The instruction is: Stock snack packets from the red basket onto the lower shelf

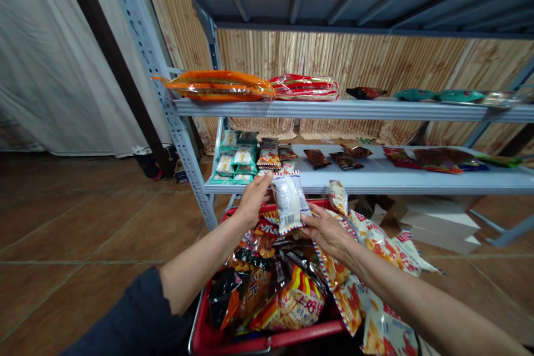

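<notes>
On the tiled floor (83, 222) stands a grey perforated-steel shelving rack (146, 28), with an upper shelf (375, 111) and a lower shelf (417, 181). The upper shelf carries an orange-wrapped packet (217, 86) and a red-wrapped packet (304, 88), among other items. The lower shelf carries rows of green-and-white packets (233, 156) and assorted snack packets. A red shopping basket (267, 339) sits directly below the person's hands, filled with printed snack bags, including a yellow bag (292, 300); several striped-edge packets (375, 239) lie over its right rim. A white snack packet (289, 200) is held above the basket, just in front of the lower shelf. Left hand (252, 200): fingers (267, 178) clenched on the packet's upper edge. Right hand (327, 232): fingers (307, 216) touch the packet's lower corner; firmness of grip cannot be determined.
</notes>
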Demonstrator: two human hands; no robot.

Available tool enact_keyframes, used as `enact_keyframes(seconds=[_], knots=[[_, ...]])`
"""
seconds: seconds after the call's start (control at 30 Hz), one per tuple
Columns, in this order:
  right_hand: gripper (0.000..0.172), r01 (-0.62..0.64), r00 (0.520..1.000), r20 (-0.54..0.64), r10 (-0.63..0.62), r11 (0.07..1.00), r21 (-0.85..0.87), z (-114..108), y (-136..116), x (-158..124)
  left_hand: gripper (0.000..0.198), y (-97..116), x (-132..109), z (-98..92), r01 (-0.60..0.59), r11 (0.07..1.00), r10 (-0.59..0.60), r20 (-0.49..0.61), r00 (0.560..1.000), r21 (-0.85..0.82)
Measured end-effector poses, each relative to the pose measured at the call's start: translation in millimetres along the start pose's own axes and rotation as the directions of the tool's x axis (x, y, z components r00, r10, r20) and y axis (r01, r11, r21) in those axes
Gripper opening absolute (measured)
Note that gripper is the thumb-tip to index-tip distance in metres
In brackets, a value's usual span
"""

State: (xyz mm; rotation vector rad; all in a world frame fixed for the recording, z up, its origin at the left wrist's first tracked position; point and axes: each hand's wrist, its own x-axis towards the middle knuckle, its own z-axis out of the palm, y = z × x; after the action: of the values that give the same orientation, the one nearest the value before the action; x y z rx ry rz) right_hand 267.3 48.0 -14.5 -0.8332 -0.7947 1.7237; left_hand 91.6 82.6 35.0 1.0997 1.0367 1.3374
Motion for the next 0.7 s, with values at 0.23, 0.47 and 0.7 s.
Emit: enact_keyframes(seconds=[0.23,0.47,0.7], knots=[[0.039,0.017,0.986,-0.163,-0.016,1.000,0.002,-3.3,0.4,12.6,0.042,-31.7,-18.5,5.5,0.249,0.967,-0.254,0.114,0.960,0.057],[0.036,0.021,0.982,-0.189,-0.027,0.999,-0.032,-6.8,5.3,17.8,0.038,-44.3,-24.8,11.7,0.312,0.945,-0.294,0.163,0.942,-0.098],[0.040,0.002,0.995,-0.102,-0.014,0.994,-0.113,-9.4,4.1,17.2,0.035,-43.5,-28.7,12.9,0.293,0.947,-0.281,0.105,0.954,-0.129]])
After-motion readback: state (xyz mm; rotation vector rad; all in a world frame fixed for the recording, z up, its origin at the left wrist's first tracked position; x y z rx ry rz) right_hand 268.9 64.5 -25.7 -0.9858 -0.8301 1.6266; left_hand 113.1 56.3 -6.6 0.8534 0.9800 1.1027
